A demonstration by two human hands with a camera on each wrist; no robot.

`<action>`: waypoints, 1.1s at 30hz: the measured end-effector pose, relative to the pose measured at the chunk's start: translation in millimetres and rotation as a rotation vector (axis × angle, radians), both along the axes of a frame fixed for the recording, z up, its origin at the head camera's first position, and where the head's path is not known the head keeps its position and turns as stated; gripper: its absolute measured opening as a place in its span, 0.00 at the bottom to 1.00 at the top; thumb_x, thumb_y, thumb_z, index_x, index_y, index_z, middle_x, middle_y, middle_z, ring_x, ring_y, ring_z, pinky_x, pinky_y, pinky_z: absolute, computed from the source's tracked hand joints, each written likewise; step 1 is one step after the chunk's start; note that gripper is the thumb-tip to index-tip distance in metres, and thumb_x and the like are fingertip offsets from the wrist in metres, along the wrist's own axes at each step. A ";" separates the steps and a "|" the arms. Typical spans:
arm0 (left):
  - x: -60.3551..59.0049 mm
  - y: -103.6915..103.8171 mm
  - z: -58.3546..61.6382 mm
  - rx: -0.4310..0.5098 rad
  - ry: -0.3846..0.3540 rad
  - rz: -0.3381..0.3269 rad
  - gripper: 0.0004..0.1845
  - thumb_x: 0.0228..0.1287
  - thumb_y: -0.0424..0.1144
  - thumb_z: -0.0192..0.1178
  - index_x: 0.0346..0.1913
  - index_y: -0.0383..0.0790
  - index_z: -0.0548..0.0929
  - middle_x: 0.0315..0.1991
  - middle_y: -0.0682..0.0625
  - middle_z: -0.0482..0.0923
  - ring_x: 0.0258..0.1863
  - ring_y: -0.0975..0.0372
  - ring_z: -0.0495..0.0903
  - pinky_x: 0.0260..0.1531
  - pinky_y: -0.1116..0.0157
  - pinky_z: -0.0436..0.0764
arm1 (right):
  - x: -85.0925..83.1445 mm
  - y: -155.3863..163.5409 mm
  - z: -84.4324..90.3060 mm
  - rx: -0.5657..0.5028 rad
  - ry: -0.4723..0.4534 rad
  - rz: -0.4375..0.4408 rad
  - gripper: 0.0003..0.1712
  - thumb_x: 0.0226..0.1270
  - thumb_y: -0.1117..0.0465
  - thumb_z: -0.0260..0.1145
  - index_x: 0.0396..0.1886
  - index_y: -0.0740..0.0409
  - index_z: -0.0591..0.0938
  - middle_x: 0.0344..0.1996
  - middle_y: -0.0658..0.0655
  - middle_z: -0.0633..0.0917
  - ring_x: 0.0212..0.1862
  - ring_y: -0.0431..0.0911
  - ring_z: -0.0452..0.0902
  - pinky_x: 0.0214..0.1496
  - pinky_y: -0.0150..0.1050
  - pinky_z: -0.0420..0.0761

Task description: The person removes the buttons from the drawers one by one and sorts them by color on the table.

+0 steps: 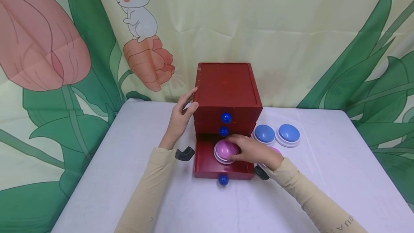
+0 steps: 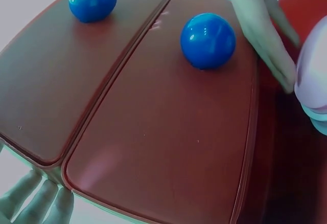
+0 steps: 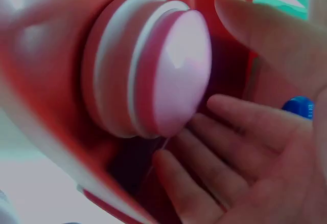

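A dark red cabinet [image 1: 226, 85] with blue ball knobs stands on the table, its bottom drawer [image 1: 203, 165] pulled out. Inside that drawer sits a pink domed push button [image 1: 224, 150] on a white base. My right hand [image 1: 253, 150] reaches in at the button's right side. In the right wrist view its fingers [image 3: 219, 157] are spread loosely beside the pink dome [image 3: 184, 70], and the thumb stands apart from it. My left hand [image 1: 179, 119] rests against the cabinet's left side, fingers extended; the left wrist view shows its fingertips [image 2: 38, 203] at the cabinet edge.
Two blue push buttons [image 1: 289, 134] stand on the white-covered table [image 1: 323, 146] to the right of the cabinet. Another pink button [image 1: 276, 150] is partly hidden behind my right wrist. A printed curtain [image 1: 278, 46] hangs close behind the cabinet.
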State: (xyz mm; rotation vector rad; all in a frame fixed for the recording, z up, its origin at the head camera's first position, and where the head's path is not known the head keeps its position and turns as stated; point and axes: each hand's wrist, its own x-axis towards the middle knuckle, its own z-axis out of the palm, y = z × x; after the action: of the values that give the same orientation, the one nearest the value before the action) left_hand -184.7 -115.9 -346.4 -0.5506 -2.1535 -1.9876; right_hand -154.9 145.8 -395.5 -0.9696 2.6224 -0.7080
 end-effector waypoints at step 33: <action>0.2 1.1 -1.1 0.006 0.004 0.002 0.28 0.73 0.35 0.51 0.74 0.40 0.66 0.71 0.44 0.66 0.70 0.57 0.67 0.65 0.51 0.72 | -2.7 7.2 -30.0 -0.019 0.158 0.021 0.39 0.53 0.51 0.79 0.66 0.55 0.78 0.61 0.56 0.80 0.63 0.53 0.75 0.60 0.48 0.80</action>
State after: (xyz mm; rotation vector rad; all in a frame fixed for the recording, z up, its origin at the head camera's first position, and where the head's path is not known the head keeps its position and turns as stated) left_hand -184.5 -114.8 -347.5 -0.5512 -2.1444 -1.9889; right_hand -157.6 153.0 -425.5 -1.0985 2.7403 -0.6777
